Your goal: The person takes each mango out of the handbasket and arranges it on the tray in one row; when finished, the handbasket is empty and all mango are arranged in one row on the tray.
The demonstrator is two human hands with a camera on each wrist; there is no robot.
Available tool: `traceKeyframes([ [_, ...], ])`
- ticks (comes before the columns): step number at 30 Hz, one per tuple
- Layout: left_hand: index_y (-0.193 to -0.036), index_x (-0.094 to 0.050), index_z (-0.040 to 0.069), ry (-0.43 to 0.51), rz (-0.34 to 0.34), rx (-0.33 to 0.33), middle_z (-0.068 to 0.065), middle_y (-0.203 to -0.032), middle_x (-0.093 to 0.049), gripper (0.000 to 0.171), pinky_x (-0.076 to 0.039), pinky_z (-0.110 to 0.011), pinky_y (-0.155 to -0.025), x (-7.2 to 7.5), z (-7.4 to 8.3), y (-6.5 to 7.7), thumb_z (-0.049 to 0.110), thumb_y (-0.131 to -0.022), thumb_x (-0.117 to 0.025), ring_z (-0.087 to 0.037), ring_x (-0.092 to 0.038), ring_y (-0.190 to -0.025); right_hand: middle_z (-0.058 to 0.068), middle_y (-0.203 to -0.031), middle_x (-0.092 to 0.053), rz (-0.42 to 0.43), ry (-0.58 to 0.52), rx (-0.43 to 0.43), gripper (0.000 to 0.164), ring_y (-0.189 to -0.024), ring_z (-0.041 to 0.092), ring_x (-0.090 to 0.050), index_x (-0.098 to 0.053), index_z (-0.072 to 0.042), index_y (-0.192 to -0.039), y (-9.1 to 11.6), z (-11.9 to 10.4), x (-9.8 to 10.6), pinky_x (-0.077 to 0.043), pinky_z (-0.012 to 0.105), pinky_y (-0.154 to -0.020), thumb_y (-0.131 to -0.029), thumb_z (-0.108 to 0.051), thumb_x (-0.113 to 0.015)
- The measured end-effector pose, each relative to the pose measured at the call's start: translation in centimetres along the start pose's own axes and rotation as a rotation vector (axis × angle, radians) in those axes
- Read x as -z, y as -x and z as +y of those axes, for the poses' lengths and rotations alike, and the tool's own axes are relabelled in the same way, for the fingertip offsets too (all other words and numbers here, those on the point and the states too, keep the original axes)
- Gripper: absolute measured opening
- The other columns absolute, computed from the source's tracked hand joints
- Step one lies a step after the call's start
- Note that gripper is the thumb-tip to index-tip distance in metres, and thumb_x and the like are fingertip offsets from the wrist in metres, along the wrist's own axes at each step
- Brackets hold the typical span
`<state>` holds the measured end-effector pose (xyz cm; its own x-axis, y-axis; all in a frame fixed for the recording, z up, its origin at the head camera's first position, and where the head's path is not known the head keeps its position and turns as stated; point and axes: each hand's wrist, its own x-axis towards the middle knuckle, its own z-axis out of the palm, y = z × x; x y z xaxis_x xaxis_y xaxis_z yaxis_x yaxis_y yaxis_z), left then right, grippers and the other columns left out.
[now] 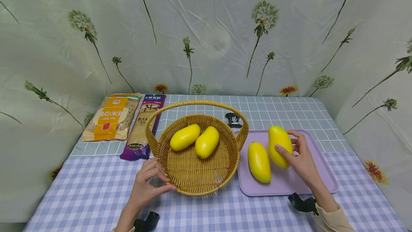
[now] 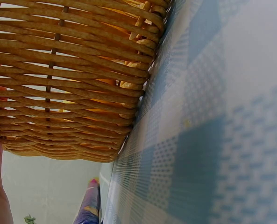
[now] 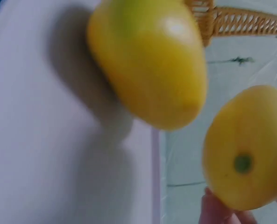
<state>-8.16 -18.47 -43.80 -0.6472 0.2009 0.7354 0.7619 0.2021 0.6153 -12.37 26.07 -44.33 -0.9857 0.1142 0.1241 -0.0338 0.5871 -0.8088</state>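
A round wicker basket [image 1: 199,176] with a tall arched handle stands near the table's middle, holding two yellow mangoes [image 1: 185,137] against its far side. My left hand [image 1: 148,180] grips its near-left rim, thumb along the front; the left wrist view shows the woven side [image 2: 59,88] close up. Over a lilac tray [image 1: 289,185], my right hand [image 1: 302,156] holds another mango [image 1: 279,146] between thumb and fingers. That mango [image 3: 248,149] appears raised off the tray in the right wrist view. To its left, one more mango [image 1: 259,162] lies on the tray.
Left of the basket lie a bag of rice noodles [image 1: 111,117] and a purple pasta packet [image 1: 141,128]. Behind it, near the handle's right side, is a small black packet [image 1: 234,120]. A flower-printed curtain [image 1: 219,46] hangs beyond the checked tablecloth [image 1: 93,189].
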Motion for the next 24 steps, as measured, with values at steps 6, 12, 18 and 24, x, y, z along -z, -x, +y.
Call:
traceKeyframes([
  [6, -0.067, -0.065, 0.008, 0.003, -0.002, 0.002, 0.0, -0.07, -0.056, 0.028, -0.032, -0.034, -0.104, 0.0, 0.0, 0.0, 0.023, -0.063, -0.087, -0.016, -0.049, -0.075, 0.015, -0.112, -0.049, -0.068, 0.109, -0.04, 0.069, -0.086, 0.025, -0.044, -0.032, -0.017, -0.141, -0.2, 0.3, 0.2, -0.041, 0.031, -0.061, -0.088, -0.05, -0.061],
  [12, -0.067, -0.065, 0.008, 0.001, -0.005, 0.011, 0.0, -0.071, -0.056, 0.028, -0.032, -0.034, -0.104, 0.0, 0.2, 0.0, 0.022, -0.063, -0.088, -0.016, -0.049, -0.075, 0.023, -0.115, -0.051, -0.107, 0.188, -0.076, 0.073, -0.084, 0.029, -0.048, -0.033, -0.008, -0.14, -0.2, -0.1, 0.2, -0.043, 0.032, -0.063, -0.089, -0.052, -0.059],
  [18, -0.068, -0.066, 0.01, -0.012, -0.003, 0.02, 0.002, -0.072, -0.056, 0.028, -0.032, -0.034, -0.104, 0.1, -1.6, 1.1, 0.025, -0.061, -0.089, -0.014, -0.049, -0.077, 0.026, -0.115, -0.05, -0.138, 0.214, -0.101, 0.073, -0.09, 0.033, -0.049, -0.033, -0.003, -0.14, 0.0, -0.9, 0.4, -0.043, 0.036, -0.068, -0.089, -0.05, -0.058],
  [24, -0.07, -0.067, 0.014, -0.021, -0.004, 0.026, 0.004, -0.072, -0.057, 0.027, -0.031, -0.034, -0.105, 0.1, -2.9, 2.0, 0.027, -0.06, -0.089, -0.014, -0.05, -0.078, 0.025, -0.115, -0.051, -0.159, 0.259, -0.105, 0.074, -0.092, 0.034, -0.049, -0.035, -0.002, -0.14, 0.2, -0.4, 0.3, -0.043, 0.037, -0.067, -0.089, -0.052, -0.056],
])
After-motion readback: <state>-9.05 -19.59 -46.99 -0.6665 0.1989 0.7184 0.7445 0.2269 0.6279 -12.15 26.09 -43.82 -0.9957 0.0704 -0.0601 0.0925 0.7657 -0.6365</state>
